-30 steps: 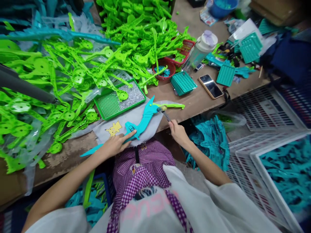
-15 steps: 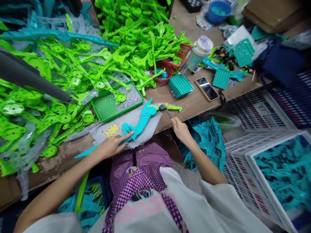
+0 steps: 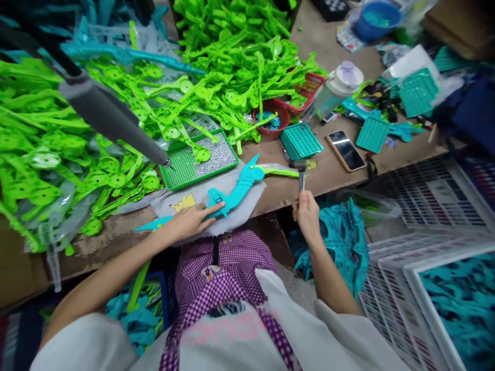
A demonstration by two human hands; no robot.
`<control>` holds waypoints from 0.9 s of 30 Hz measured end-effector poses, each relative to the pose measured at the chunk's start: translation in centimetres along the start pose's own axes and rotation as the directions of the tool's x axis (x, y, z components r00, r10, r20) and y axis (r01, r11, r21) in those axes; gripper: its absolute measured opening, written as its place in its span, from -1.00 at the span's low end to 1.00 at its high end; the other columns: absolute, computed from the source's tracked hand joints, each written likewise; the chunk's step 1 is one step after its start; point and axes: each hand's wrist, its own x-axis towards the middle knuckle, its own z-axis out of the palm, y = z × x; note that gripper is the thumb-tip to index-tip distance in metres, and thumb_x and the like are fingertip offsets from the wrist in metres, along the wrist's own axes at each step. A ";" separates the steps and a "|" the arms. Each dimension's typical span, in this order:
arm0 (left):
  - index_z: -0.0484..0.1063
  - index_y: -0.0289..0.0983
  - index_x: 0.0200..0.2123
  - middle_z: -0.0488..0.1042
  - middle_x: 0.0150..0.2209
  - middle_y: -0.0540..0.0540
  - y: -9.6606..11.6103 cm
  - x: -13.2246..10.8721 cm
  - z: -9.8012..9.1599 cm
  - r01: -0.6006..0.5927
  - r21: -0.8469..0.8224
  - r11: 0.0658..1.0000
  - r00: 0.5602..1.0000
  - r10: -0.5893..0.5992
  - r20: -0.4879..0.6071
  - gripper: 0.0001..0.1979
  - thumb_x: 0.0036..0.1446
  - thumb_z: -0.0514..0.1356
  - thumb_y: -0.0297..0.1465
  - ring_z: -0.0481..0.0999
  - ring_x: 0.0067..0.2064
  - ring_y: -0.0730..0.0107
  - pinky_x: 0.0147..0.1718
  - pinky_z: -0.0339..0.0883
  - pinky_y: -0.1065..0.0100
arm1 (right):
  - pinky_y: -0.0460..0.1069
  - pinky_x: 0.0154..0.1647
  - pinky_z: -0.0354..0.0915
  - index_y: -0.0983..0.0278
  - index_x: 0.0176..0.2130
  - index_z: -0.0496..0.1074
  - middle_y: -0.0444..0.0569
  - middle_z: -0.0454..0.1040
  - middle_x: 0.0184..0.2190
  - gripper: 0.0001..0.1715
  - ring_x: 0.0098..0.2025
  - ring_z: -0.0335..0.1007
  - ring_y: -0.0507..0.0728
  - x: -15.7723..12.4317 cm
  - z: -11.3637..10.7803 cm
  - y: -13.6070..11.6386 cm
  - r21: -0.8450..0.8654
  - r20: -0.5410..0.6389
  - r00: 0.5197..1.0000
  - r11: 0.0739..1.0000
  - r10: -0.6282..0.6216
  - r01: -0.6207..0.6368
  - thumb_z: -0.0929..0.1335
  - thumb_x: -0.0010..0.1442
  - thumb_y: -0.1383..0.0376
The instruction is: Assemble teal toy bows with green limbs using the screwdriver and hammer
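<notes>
A turquoise plastic part [image 3: 242, 188], long and curved, lies on a grey cloth [image 3: 251, 203] at the table edge. My left hand [image 3: 190, 220] rests across it, index finger stretched out and pressing on its middle; the part's tail shows beyond the wrist. A lime-green strip [image 3: 279, 171] sticks out from the part's right end. My right hand [image 3: 308, 211] is closed around the handle of a small hammer [image 3: 301, 175]. The hammer's head is raised near the strip's far tip; I cannot tell if they touch.
A grey electric screwdriver [image 3: 116, 121] hangs over a green tray [image 3: 180, 170] holding small metal pieces. Lime-green parts [image 3: 127, 149] are heaped at left and back. A phone [image 3: 346, 150], teal tray [image 3: 300, 140] and bottle [image 3: 340, 85] stand right. Crates [image 3: 390, 288] are below.
The hammer has moved right, away from the turquoise part's end, and its handle is more upright. The hanging screwdriver has swung right over the green tray. My left hand stays on the part.
</notes>
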 end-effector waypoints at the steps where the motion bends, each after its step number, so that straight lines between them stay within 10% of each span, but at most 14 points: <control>1: 0.14 0.01 0.42 0.49 -0.05 -0.21 0.5 1.0 -0.3 -0.004 0.028 1.000 1.000 0.005 -0.024 -0.46 0.43 -0.02 -0.17 0.54 -0.20 0.21 -0.19 0.36 0.28 | -0.08 -0.69 0.01 0.14 -0.34 0.22 -0.31 0.14 -0.66 -0.45 -0.71 0.03 -0.02 -0.2 0.5 -0.3 0.103 0.029 1.000 0.995 0.010 -0.013 0.19 0.28 -0.25; 6: 0.25 0.01 0.36 0.34 0.23 -0.27 1.7 4.1 -0.5 -0.042 0.122 0.992 0.980 0.064 -0.190 -0.47 0.35 0.15 -0.24 0.40 0.16 -0.03 0.05 0.32 0.09 | -0.12 -0.73 0.06 0.16 -0.38 0.20 -0.35 0.17 -0.69 -0.47 -0.75 0.08 -0.06 -2.0 3.5 -2.3 0.243 0.229 0.973 0.969 -0.025 -0.032 0.29 0.24 -0.21; 10: 0.29 -0.10 0.33 0.35 0.22 -0.29 1.4 -1.2 2.8 0.006 -0.016 1.000 0.881 -0.013 -0.472 -0.47 0.33 0.20 -0.21 0.39 0.19 0.00 0.13 0.31 0.06 | -0.09 -0.56 0.25 0.17 -0.37 0.23 -0.23 0.36 -0.59 -0.51 -0.59 0.33 0.00 -4.0 4.5 -3.2 0.144 0.321 0.937 0.985 -0.135 0.093 0.26 0.31 -0.15; 13: 0.41 -0.19 0.21 0.42 0.09 -0.27 1.3 -8.2 7.0 0.245 -0.225 0.943 0.581 -0.329 -0.744 -0.57 0.32 0.21 -0.24 0.45 0.11 0.08 0.13 0.33 0.11 | -0.08 -0.56 0.21 0.18 -0.32 0.28 -0.23 0.32 -0.59 -0.53 -0.57 0.27 0.00 -4.4 5.5 -4.4 0.105 0.358 0.906 0.974 -0.225 0.201 0.30 0.29 -0.15; 17: 0.47 -0.29 0.02 0.45 -0.07 -0.24 1.6 -14.9 12.0 0.515 -0.536 0.669 0.087 -0.663 -0.743 -0.58 0.20 0.28 -0.15 0.46 0.04 0.06 0.06 0.37 0.10 | -0.10 -0.67 0.01 0.15 -0.16 0.30 -0.32 0.08 -0.63 -0.58 -0.66 0.02 -0.04 -4.5 9.4 -9.7 0.352 0.400 0.831 0.902 -0.387 0.251 0.25 0.34 -0.13; 20: 0.41 -0.28 -0.09 0.46 -0.18 -0.17 2.0 -16.7 14.5 0.505 -0.738 0.447 -0.089 -0.824 -0.560 -0.51 0.07 0.31 -0.04 0.51 -0.12 0.13 -0.07 0.42 0.14 | -0.11 -0.66 0.04 0.12 -0.18 0.25 -0.28 0.05 -0.58 -0.60 -0.66 0.00 -0.05 -5.9 13.3 -16.3 0.536 0.324 0.768 0.776 -0.553 0.333 0.16 0.40 -0.12; 22: 0.39 -0.25 -0.15 0.47 -0.29 -0.08 2.2 -16.7 15.4 0.409 -0.852 0.327 -0.088 -0.915 -0.394 -0.51 0.04 0.29 0.01 0.51 -0.29 0.25 -0.25 0.42 0.26 | -0.10 -0.60 0.14 0.12 -0.20 0.23 -0.21 0.16 -0.49 -0.58 -0.58 0.12 -0.04 -7.2 15.4 -20.0 0.605 0.219 0.744 0.686 -0.632 0.405 0.12 0.42 -0.12; 24: 0.40 -0.24 -0.23 0.45 -0.44 0.00 2.3 -16.3 15.8 0.305 -0.923 0.233 0.005 -0.970 -0.243 -0.55 0.07 0.23 0.04 0.45 -0.46 0.35 -0.44 0.34 0.36 | -0.09 -0.56 0.17 0.13 -0.20 0.23 -0.18 0.20 -0.46 -0.56 -0.54 0.16 -0.03 -8.1 16.6 -21.3 0.653 0.196 0.706 0.627 -0.681 0.424 0.12 0.42 -0.13; 27: 0.43 -0.23 -0.37 0.35 -0.62 0.07 1.8 -14.9 15.5 0.204 -0.969 0.138 0.103 -0.988 -0.119 -0.56 0.06 0.20 0.06 0.30 -0.62 0.45 -0.60 0.16 0.42 | -0.07 -0.53 0.14 0.15 -0.24 0.29 -0.20 0.21 -0.52 -0.54 -0.55 0.14 -0.01 -8.5 16.7 -17.8 0.484 0.411 0.633 0.746 -0.656 0.458 0.16 0.40 -0.13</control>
